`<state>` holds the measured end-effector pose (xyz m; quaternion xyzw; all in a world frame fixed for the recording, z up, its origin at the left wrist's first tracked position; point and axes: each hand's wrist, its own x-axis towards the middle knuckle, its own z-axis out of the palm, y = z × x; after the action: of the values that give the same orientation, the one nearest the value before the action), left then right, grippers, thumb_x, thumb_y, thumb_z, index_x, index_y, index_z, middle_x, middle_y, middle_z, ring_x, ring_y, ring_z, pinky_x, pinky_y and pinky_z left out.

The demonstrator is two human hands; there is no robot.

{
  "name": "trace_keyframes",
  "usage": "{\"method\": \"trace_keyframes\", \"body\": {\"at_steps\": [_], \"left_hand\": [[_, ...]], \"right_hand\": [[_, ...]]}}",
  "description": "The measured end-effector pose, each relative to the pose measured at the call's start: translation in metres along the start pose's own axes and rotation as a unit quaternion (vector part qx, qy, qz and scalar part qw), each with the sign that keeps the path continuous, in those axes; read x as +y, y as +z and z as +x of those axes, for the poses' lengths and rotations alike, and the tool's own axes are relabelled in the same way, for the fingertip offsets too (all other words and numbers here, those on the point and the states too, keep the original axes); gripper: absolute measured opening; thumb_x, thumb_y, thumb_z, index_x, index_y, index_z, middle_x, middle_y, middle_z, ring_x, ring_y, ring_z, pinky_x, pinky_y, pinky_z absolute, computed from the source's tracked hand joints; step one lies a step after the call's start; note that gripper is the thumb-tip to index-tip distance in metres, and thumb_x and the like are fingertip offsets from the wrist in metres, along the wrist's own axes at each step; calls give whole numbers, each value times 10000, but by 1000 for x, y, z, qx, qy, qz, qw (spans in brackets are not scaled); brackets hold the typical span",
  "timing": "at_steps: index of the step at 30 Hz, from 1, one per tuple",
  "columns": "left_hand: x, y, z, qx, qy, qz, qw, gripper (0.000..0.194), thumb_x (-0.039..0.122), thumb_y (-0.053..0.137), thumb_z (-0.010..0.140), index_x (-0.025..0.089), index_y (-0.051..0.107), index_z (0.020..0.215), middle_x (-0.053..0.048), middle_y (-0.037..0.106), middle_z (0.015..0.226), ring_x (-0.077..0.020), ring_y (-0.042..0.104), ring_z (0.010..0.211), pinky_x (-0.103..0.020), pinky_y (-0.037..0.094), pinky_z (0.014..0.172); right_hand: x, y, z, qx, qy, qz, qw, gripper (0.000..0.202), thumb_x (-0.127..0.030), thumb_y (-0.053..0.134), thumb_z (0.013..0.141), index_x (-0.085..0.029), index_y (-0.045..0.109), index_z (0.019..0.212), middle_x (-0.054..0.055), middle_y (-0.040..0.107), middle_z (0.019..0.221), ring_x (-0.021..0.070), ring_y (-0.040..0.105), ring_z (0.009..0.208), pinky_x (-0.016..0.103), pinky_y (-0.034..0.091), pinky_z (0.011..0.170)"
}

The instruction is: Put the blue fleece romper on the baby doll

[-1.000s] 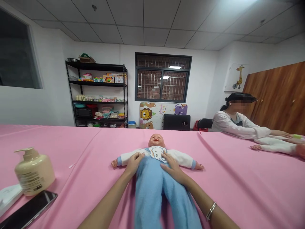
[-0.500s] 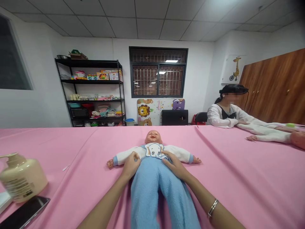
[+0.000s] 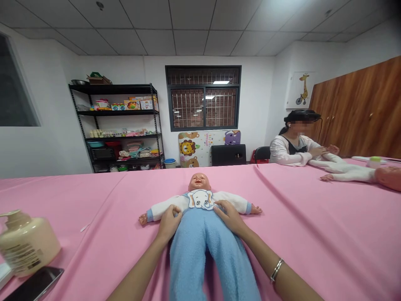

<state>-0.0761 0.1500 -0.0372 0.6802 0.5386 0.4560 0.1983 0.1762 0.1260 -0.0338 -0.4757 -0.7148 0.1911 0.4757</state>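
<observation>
A baby doll (image 3: 203, 234) lies face up on the pink-covered table, its head away from me and its arms spread. It wears light-blue fleece overalls with a white elephant bib front (image 3: 200, 199) and white sleeves with blue cuffs. My left hand (image 3: 170, 221) is against the doll's side below its sleeve, fingers curled in and thumb close to them; whatever they pinch is hidden. On the other side of the waist, my right hand (image 3: 230, 215) rests on the overalls, fingers stretched toward the elephant's edge. A bracelet circles my right wrist.
At the left stand a cream pump bottle (image 3: 29, 246) and a dark phone (image 3: 36, 284). A small white strip (image 3: 84, 228) lies on the pink cloth (image 3: 103, 251). At the far right a person in a headset (image 3: 291, 142) sits with another doll (image 3: 351, 170). Black shelves (image 3: 125, 113) stand behind.
My view has shifted slightly. My hands keep their places at the doll's sides. The other person's hand has lifted back from the far doll, toward their body.
</observation>
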Motion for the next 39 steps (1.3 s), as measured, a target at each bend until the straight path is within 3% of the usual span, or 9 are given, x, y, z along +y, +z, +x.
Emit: {"method": "trace_keyframes", "body": {"at_steps": [4,8,12,17,23,28,32,35,39], "left_hand": [[1,-1,0,4,-9,11,1000,112,271,505,682,175,504,739,3,538,680,-176,511,672,-269,375,621],[4,-5,-3,-14,-38,52,998,60,241,492,712,182,498,722,21,532,624,-156,508,612,-244,353,578],[9,-12,-4,-39,-36,132,990,52,185,440,768,186,486,743,25,553,645,-141,524,626,-229,347,582],[15,-23,2,-35,-14,197,980,91,204,361,858,190,450,873,-23,618,820,-162,574,761,-244,364,655],[18,-27,1,-33,-14,281,959,110,234,348,878,197,446,910,-50,641,834,-207,600,814,-265,351,642],[31,-29,-4,-12,-8,231,973,112,251,385,849,200,475,891,-17,627,744,-188,596,739,-259,368,627],[69,-17,-7,20,59,126,990,145,255,379,832,192,503,877,-30,629,830,-178,585,799,-277,412,713],[98,4,-11,-6,128,122,984,196,288,415,820,184,549,919,-56,624,943,-202,554,918,-325,407,832],[108,34,-14,-28,71,189,979,354,411,494,788,242,580,1087,-79,531,1198,-290,444,1128,-462,321,960]], "right_hand": [[4,0,0,11,21,-11,1000,407,-489,455,799,-147,587,977,95,596,993,225,519,957,354,378,861],[11,0,0,16,74,-8,997,430,-533,402,805,-143,578,851,72,610,822,194,538,764,318,393,714],[22,-7,5,78,134,17,988,508,-637,327,774,-174,477,630,15,527,605,168,476,617,297,361,611],[36,-18,10,140,163,82,973,475,-624,357,756,-181,453,616,6,525,588,152,474,577,267,350,551],[36,-9,1,38,135,-122,983,351,-451,384,807,-162,546,689,36,600,655,170,530,639,260,323,591],[29,-3,0,10,139,-230,963,446,-406,291,869,-155,636,741,98,650,832,214,553,813,299,348,702],[31,2,2,0,153,-273,950,436,-405,267,890,-186,643,914,104,610,1021,243,503,1009,347,348,835],[35,4,2,-14,157,-280,947,437,-411,246,900,-186,604,1009,112,583,1079,240,483,1059,374,327,913],[38,4,1,-19,173,-252,952,474,-466,253,885,-203,499,1195,117,523,1196,268,431,1148,425,314,957]]}}
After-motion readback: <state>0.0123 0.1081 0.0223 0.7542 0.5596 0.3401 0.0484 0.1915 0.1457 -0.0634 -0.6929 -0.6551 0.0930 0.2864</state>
